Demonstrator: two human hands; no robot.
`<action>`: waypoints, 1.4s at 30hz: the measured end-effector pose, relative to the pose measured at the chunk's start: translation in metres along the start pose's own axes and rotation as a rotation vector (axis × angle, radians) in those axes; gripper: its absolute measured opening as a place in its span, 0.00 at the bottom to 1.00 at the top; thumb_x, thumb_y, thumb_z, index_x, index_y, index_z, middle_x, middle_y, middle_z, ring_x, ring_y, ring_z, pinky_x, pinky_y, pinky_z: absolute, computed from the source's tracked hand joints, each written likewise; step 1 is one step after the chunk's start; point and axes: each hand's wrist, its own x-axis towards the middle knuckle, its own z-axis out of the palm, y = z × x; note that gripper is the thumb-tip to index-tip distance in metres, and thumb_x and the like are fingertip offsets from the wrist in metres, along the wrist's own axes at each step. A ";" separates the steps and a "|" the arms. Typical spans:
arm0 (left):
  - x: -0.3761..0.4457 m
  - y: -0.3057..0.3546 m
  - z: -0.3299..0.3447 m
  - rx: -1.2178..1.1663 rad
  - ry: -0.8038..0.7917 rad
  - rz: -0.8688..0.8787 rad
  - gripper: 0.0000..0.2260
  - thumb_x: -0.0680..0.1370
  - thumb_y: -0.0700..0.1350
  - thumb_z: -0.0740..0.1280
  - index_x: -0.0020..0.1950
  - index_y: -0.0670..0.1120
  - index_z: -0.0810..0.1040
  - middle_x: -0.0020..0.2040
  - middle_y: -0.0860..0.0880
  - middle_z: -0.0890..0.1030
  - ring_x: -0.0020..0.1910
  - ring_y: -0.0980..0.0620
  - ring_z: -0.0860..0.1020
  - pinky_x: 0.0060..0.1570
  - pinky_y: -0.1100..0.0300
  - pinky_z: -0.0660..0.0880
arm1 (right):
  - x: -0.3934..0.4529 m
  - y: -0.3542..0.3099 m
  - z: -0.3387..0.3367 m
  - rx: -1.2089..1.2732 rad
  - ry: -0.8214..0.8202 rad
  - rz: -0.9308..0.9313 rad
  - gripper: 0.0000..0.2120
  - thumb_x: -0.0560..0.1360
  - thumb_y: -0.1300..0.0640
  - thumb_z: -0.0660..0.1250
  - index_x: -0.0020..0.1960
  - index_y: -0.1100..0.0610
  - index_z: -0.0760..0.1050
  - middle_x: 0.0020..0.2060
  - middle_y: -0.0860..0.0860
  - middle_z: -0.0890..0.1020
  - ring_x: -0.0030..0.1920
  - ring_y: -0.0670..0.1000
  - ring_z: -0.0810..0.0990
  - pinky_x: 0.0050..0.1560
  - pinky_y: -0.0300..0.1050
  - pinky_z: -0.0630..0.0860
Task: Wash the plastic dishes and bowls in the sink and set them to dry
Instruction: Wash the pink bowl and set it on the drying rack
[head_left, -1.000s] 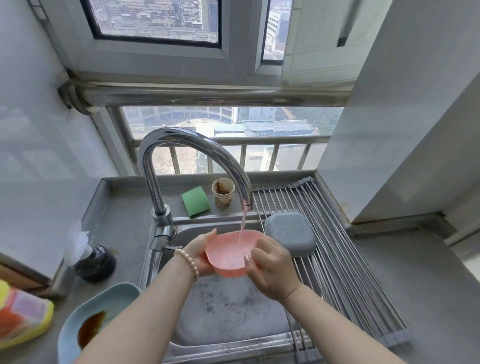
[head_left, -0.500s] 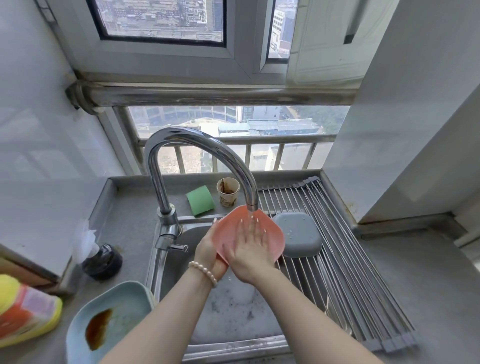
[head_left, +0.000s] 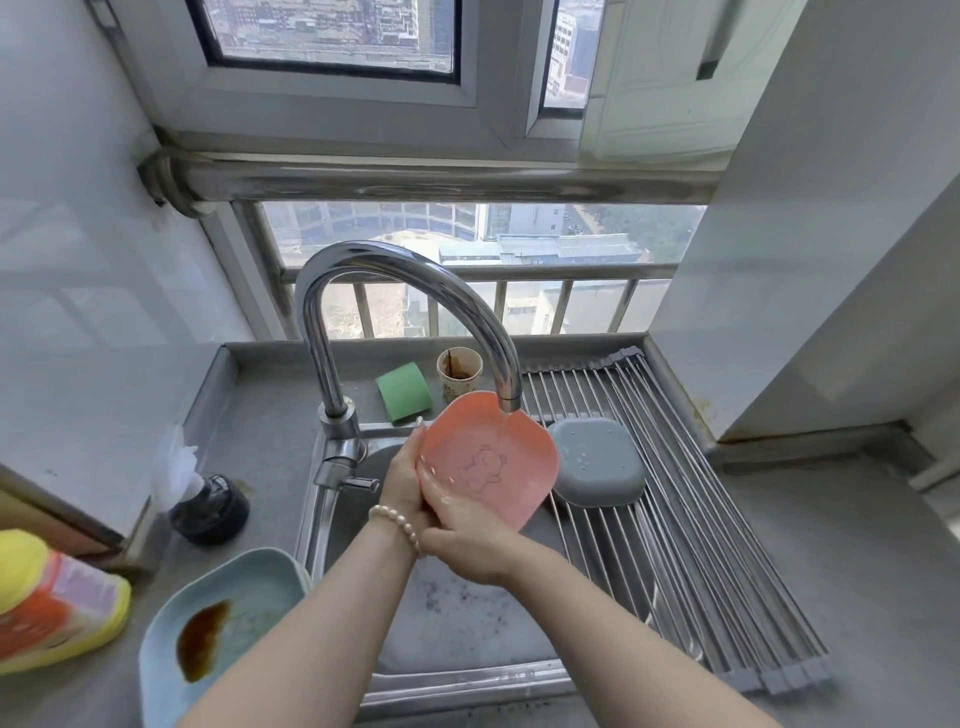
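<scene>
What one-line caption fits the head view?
Both hands tilt a pink dish under the faucet, over the sink.

grey counter (head_left: 857, 597) around steel sink (head_left: 467, 680); bearing light-blue stained dish (head_left: 218, 634), yellow bottle (head_left: 47, 608), black pot (head_left: 210, 506), green sponge (head_left: 402, 391), paper cup (head_left: 460, 373), roll-up rack (head_left: 691, 519) carrying upturned grey dish (head_left: 597, 462).

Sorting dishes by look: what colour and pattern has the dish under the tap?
The dish is salmon pink with an embossed bear outline, seen in the head view.
</scene>
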 end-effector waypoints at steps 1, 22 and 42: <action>0.001 0.001 0.000 0.011 0.031 0.012 0.26 0.78 0.62 0.59 0.58 0.41 0.79 0.50 0.38 0.82 0.50 0.40 0.79 0.48 0.47 0.76 | -0.003 0.003 -0.001 -0.007 0.000 -0.016 0.42 0.69 0.54 0.60 0.79 0.51 0.46 0.76 0.51 0.58 0.75 0.51 0.58 0.72 0.39 0.57; -0.021 -0.002 0.018 0.153 0.681 0.448 0.20 0.78 0.56 0.65 0.32 0.44 0.71 0.29 0.49 0.71 0.29 0.52 0.70 0.31 0.59 0.70 | -0.011 0.028 0.036 -0.615 0.586 0.092 0.13 0.51 0.61 0.78 0.34 0.55 0.82 0.35 0.52 0.84 0.42 0.59 0.84 0.53 0.52 0.78; -0.028 -0.001 -0.005 0.098 0.277 0.251 0.12 0.75 0.44 0.70 0.55 0.40 0.75 0.49 0.39 0.79 0.48 0.39 0.80 0.54 0.43 0.77 | -0.008 0.066 -0.002 -0.904 0.549 -0.249 0.17 0.42 0.68 0.76 0.29 0.57 0.80 0.27 0.54 0.81 0.33 0.55 0.83 0.49 0.48 0.81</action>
